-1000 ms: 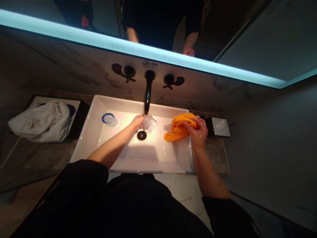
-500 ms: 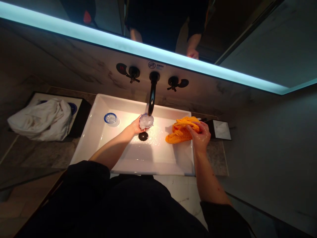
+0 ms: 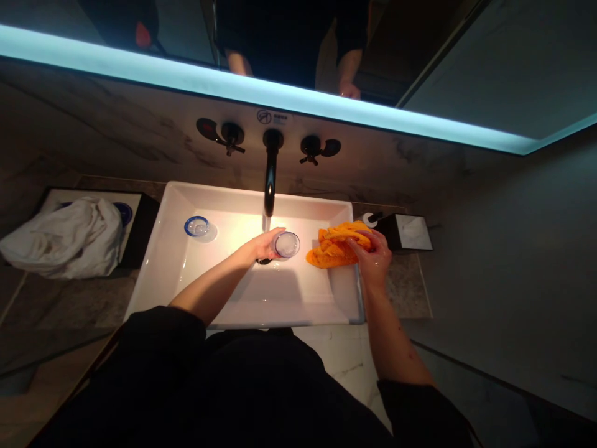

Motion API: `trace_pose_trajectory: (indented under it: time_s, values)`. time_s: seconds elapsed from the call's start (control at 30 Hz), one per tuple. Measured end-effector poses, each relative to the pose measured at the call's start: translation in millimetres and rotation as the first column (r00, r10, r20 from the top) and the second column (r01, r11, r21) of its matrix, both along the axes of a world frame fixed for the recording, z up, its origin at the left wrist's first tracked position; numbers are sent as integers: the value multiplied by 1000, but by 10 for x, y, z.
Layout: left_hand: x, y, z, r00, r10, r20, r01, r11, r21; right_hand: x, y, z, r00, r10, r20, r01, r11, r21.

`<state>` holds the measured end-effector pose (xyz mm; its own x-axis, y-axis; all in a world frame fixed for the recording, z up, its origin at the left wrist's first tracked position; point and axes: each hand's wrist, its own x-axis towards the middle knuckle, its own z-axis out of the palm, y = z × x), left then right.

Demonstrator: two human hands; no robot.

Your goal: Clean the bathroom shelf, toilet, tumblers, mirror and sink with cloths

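My left hand [image 3: 265, 244] is closed around a clear drinking glass [image 3: 286, 244] with a bluish rim, held over the white sink [image 3: 252, 311] just right of the running water. Its mouth faces up toward me. My right hand [image 3: 374, 254] grips a bunched orange cloth [image 3: 338, 244] at the sink's right edge, part of it hanging inside the basin. A second glass [image 3: 196, 226] with a blue rim stands in the back left of the basin. The black faucet [image 3: 270, 180] lets a thin stream fall beside my left hand.
Black cross handles [image 3: 232, 138] flank the faucet on the wall. A crumpled white cloth [image 3: 69, 236] lies on a dark box at the left. On the right counter are a white-topped bottle [image 3: 370, 219] and a black tissue box [image 3: 413, 233]. A lit mirror edge [image 3: 280, 93] runs above.
My left hand has moved the glass from under the stream to the right and slightly toward me. The right hand keeps its hold on the orange cloth. The view has shifted a little.
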<state>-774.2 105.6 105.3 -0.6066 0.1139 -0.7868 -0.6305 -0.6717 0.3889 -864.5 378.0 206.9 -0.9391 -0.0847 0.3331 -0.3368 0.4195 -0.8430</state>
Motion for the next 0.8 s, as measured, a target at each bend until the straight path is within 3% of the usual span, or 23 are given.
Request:
trace_pose_trajectory:
  time_s: [0.17, 0.27, 0.33, 0.4, 0.47, 0.5, 0.57, 0.67, 0.8]
  values:
    - [-105, 524, 87, 990, -60, -124, 60, 998, -7, -2, 62, -63, 999, -10, 46, 9, 1000, 7]
    - [-143, 769, 210, 966, -112, -235, 83, 988, -128, 3, 87, -117, 998, -10, 65, 9, 1000, 25]
    - [-162, 808, 277, 949, -147, -279, 69, 960, -271, 12, 104, -159, 997, 2, 77, -4, 1000, 25]
    - [-184, 726, 311, 927, -200, -316, 34, 887, -460, 28, 120, -201, 996, 18, 87, -20, 1000, 18]
    - [-209, 544, 315, 914, -240, -328, -36, 756, -653, 52, 132, -237, 995, 27, 94, -27, 1000, 7]
    - [-220, 431, 311, 921, -234, -312, -66, 695, -716, 67, 134, -251, 995, 29, 95, -29, 1000, 2]
    - [-230, 190, 299, 961, -151, -230, -85, 633, -769, 100, 129, -268, 995, 40, 92, -40, 999, 0]
    - [-197, -131, 275, 989, 12, -148, -119, 661, -741, 150, 99, -275, 994, 65, 86, -67, 998, 21]
    - [-88, -402, 164, 976, 173, -136, -219, 823, -525, 200, 27, -276, 989, 118, 91, -124, 990, 67]
